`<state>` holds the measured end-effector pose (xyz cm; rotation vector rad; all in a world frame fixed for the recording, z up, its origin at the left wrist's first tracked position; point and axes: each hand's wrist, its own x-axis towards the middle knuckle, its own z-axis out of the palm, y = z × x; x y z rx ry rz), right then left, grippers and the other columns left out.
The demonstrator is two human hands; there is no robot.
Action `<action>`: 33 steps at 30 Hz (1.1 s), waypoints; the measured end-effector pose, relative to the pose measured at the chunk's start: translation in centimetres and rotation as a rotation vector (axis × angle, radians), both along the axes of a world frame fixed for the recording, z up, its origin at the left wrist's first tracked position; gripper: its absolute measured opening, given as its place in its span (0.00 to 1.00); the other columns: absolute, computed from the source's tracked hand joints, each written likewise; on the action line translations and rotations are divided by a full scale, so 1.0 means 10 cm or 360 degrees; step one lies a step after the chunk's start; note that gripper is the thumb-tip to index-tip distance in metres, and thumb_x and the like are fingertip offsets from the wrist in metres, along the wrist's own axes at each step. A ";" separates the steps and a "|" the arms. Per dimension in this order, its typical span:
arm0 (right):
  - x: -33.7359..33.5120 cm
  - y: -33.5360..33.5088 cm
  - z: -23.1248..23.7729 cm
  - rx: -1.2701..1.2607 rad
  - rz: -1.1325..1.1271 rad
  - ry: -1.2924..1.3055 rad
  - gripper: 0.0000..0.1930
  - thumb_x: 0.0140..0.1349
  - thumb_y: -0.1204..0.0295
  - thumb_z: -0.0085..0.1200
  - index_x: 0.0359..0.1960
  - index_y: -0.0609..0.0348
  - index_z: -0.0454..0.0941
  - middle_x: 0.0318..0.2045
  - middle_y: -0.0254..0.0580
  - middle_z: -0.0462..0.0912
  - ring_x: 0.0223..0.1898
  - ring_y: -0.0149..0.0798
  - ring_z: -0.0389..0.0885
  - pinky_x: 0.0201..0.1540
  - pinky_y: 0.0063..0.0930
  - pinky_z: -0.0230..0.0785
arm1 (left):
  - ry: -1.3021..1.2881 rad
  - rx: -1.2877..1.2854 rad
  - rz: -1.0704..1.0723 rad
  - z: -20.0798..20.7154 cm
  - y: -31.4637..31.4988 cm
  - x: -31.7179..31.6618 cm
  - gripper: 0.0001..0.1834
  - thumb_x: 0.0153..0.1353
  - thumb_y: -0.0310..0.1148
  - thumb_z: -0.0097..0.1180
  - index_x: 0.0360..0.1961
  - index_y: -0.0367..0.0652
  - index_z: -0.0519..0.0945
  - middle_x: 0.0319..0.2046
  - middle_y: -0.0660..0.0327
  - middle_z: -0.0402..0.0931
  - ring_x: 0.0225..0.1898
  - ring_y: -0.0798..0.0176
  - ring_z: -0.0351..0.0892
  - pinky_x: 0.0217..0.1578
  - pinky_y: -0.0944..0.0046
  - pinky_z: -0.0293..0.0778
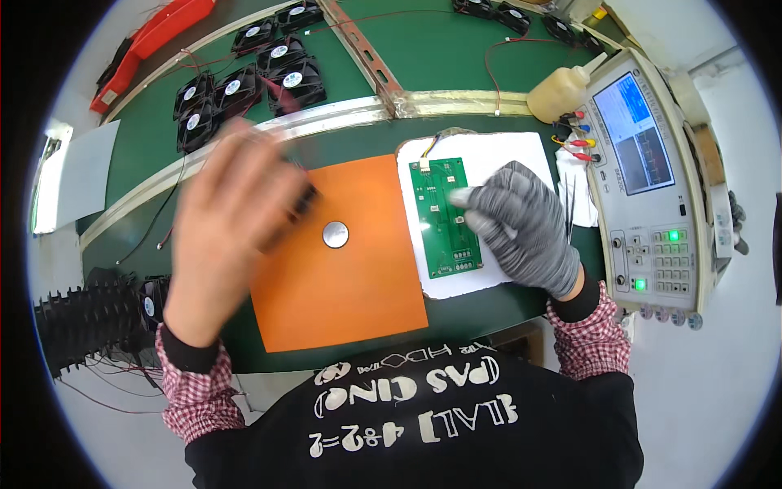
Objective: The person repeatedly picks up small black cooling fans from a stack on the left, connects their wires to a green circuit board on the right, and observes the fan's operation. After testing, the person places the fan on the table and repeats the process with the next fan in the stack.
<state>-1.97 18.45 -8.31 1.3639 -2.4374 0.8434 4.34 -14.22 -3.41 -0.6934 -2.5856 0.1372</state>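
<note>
My bare left hand [232,212] is smeared by motion above the left part of an orange mat [358,285]. Its fingers look curled, and a blurred black thing [304,202] shows at their tips, too smeared to name. A round silver disc [336,235] lies on the mat. My right hand [521,224], in a grey glove with pale fingertips, is closed over the right side of a green circuit board [440,236]; what its fingers pinch, if anything, is hidden. The board lies on a white pad [513,151], with a white plug and wires at its top end.
Several black fans [295,79] with thin wires lie at the back left, others at the back right. A metal rail [358,106] crosses behind the mat. At right stand a yellowish bottle [558,94] and a test instrument [652,179] with coloured leads. A red bin [159,41] is far left.
</note>
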 end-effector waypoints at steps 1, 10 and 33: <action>0.03 -0.14 0.06 -0.0063 0.0178 0.0338 0.20 0.55 0.74 0.58 0.52 0.56 0.78 0.50 0.41 0.79 0.47 0.51 0.77 0.49 0.41 0.73 | -0.0103 -0.0058 -0.0267 -0.11 0.13 0.10 0.25 0.48 0.25 0.59 0.50 0.52 0.75 0.61 0.62 0.68 0.64 0.52 0.66 0.60 0.55 0.70; 0.01 0.08 -0.09 0.0250 -0.0279 0.0130 0.13 0.58 0.74 0.53 0.45 0.52 0.81 0.44 0.44 0.77 0.45 0.45 0.80 0.46 0.36 0.75 | -0.0235 -0.0250 -0.0106 0.15 -0.03 0.01 0.24 0.50 0.25 0.57 0.51 0.49 0.74 0.54 0.62 0.72 0.56 0.52 0.69 0.54 0.54 0.70; -0.16 -0.08 -0.44 -0.0308 -0.0112 -0.0460 0.11 0.53 0.84 0.58 0.36 0.55 0.83 0.34 0.40 0.82 0.38 0.43 0.82 0.44 0.33 0.75 | -0.0747 0.0871 -0.0069 -0.62 0.35 0.10 0.55 0.34 0.43 0.78 0.65 0.38 0.64 0.55 0.49 0.67 0.56 0.44 0.65 0.59 0.50 0.61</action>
